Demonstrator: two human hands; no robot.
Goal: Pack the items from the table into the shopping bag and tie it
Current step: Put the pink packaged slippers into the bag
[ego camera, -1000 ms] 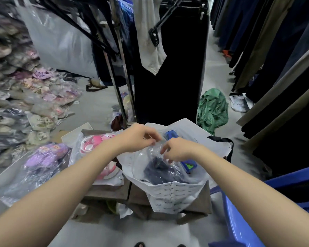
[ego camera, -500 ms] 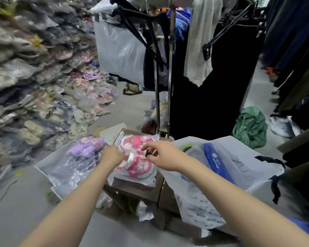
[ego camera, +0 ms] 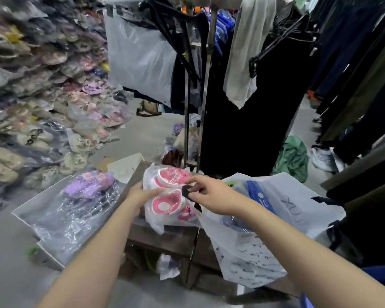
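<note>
— At far left, what is piling up along the wall?

— Bagged slippers (ego camera: 42,90) are sloping down to the floor, blurred. Nearer, a white tray (ego camera: 27,213) is holding a clear packet with purple slippers (ego camera: 88,184) lying in it.

— And beside the tray?

— A low wooden table (ego camera: 165,236) is standing just to its right. On its top a clear plastic packet of pink slippers (ego camera: 168,196) is lying, one pink-and-white sole above the other.

— What is the left hand doing?

— The left hand (ego camera: 140,194) is coming in at the packet's left edge, fingers pressed together and flat against the plastic, thumb tucked behind where I cannot see it.

— The right hand?

— The right hand (ego camera: 209,194) is reaching across from the other side. Its thumb and forefinger are pinching a small black tag (ego camera: 187,191) at the packet's right edge; the other fingers are curling loosely under.

— Where is the bag sitting?

— The white shopping bag (ego camera: 293,210) is slumping open on the table's right end, touching the packet, its printed side hanging over the front edge. A blue box (ego camera: 259,196) is sticking up inside, and a black handle (ego camera: 333,236) is trailing at its right.

— Behind all that?

— A metal rack (ego camera: 206,90) is carrying dark clothes (ego camera: 253,130) and a pale cloth (ego camera: 247,54). A crumpled green bag (ego camera: 295,157) is lying on the floor near a white shoe (ego camera: 322,158).
</note>
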